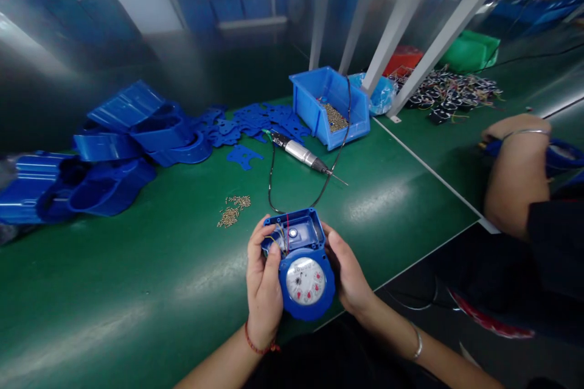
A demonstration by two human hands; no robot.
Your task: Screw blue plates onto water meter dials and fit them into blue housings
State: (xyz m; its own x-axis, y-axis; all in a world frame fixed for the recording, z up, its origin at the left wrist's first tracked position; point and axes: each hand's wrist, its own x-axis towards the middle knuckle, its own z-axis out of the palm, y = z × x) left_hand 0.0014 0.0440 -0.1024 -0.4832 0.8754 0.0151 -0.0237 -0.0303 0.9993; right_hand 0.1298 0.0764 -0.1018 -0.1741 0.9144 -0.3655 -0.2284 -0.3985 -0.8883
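Between my two hands is a blue water meter with a round white dial and small red pointers. Its box-shaped upper part is uncovered, and thin red and yellow wires show inside. My left hand grips the left side, thumb near the wires. My right hand is closed around the right side, its fingertips partly hidden behind the housing. Just beyond the meter, a small pile of brass-coloured screws lies on the green table. Farther back rests an electric screwdriver with a black cord.
Blue plastic housings are heaped at the left, beside flat blue plates. A blue bin holds more screws. Metal posts rise behind it, near wired black parts. Another person's arm is at the right.
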